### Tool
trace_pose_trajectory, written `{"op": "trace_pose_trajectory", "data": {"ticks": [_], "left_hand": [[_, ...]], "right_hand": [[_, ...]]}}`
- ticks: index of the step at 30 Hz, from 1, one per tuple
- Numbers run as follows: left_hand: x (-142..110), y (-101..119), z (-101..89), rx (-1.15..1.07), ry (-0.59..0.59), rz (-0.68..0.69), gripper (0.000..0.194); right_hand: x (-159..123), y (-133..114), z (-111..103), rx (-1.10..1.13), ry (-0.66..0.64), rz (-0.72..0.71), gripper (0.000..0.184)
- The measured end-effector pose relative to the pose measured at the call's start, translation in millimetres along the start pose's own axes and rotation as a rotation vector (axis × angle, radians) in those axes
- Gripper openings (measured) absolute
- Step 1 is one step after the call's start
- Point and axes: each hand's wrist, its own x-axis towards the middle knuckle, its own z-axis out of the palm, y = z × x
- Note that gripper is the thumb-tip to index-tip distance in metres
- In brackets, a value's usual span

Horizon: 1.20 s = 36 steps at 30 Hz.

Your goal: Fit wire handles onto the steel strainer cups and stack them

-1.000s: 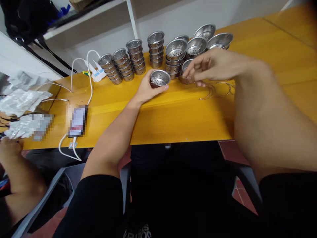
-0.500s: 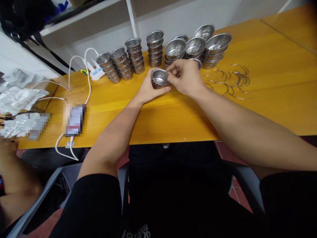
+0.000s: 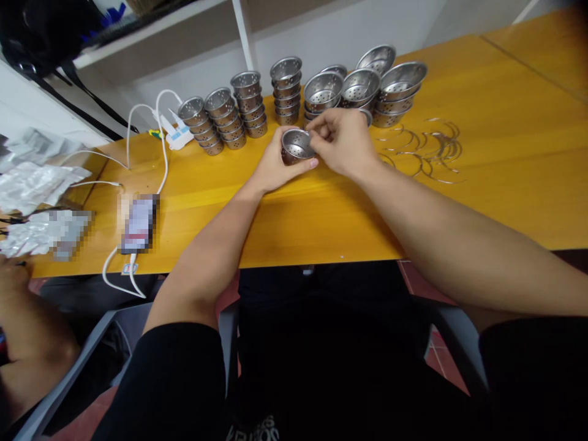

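My left hand [image 3: 272,164] is wrapped round a small perforated metal strainer cup [image 3: 296,146], its open mouth facing up towards me. At the cup's right rim, my right hand [image 3: 347,142] has its thumb and fingertips pinched together. Whatever lies between those fingertips is too small to make out. Several thin curved metal wires [image 3: 444,147] lie loose on the table to the right of my right hand. Behind both hands stand larger perforated cups [image 3: 322,89], stacked and partly hidden by my right hand.
Stacks of small perforated cups [image 3: 245,98] line the back of the yellow table [image 3: 321,226]. A phone [image 3: 139,223] with a white cable and a power strip [image 3: 180,136] are at left. Plastic bags [image 3: 37,184] lie farther left, near another person's arm [image 3: 34,331].
Almost nothing differs. Both hands keep their places on the cup, and the view has shifted very slightly.
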Motion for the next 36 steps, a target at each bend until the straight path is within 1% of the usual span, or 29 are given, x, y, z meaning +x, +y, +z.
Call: {"op": "trace_pose_trajectory", "data": {"ticks": [1, 3, 6, 8, 9, 13, 17, 22, 31, 34, 36], "left_hand": [[0.6, -2.5, -0.8, -0.012, 0.009, -0.013, 0.105], [1.7, -8.2, -2.9, -0.062, 0.035, -0.041, 0.101], [2.3, -12.3, -7.0, -0.136, 0.049, -0.063, 0.098], [2.0, -9.4, -9.2, -0.129, 0.021, -0.063, 0.097], [1.8, -6.5, -9.7, -0.119, 0.004, -0.062, 0.097], [2.3, 7.7, -7.0, -0.121, -0.02, -0.024, 0.104], [3.7, 13.9, -2.4, -0.086, -0.013, -0.005, 0.1], [3.7, 9.4, -2.5, -0.053, -0.009, 0.01, 0.1], [3.4, 1.7, -4.3, 0.038, -0.003, 0.043, 0.098], [4.1, -2.1, -3.7, 0.041, -0.025, 0.048, 0.099], [4.7, -5.7, -2.7, 0.037, -0.02, 0.061, 0.101]], "right_hand": [[-0.3, -4.8, -2.3, 0.023, -0.027, -0.002, 0.039], [-1.0, -14.4, -9.7, 0.086, -0.131, -0.025, 0.042], [-2.0, -23.5, -21.9, 0.171, -0.295, -0.05, 0.057], [-2.2, -25.0, -26.0, 0.223, -0.345, -0.025, 0.068], [-2.1, -24.9, -26.3, 0.247, -0.351, -0.011, 0.071], [-2.0, -23.9, -20.8, 0.329, -0.311, 0.005, 0.07], [-2.5, -22.2, -14.2, 0.345, -0.244, 0.044, 0.069], [-2.4, -16.5, -9.8, 0.35, -0.237, 0.017, 0.069], [-2.2, -13.8, -7.5, 0.351, -0.234, 0.008, 0.06], [-3.2, -14.2, -7.0, 0.323, -0.231, -0.002, 0.059], [-4.2, -15.1, -7.1, 0.283, -0.216, -0.001, 0.058]]}}
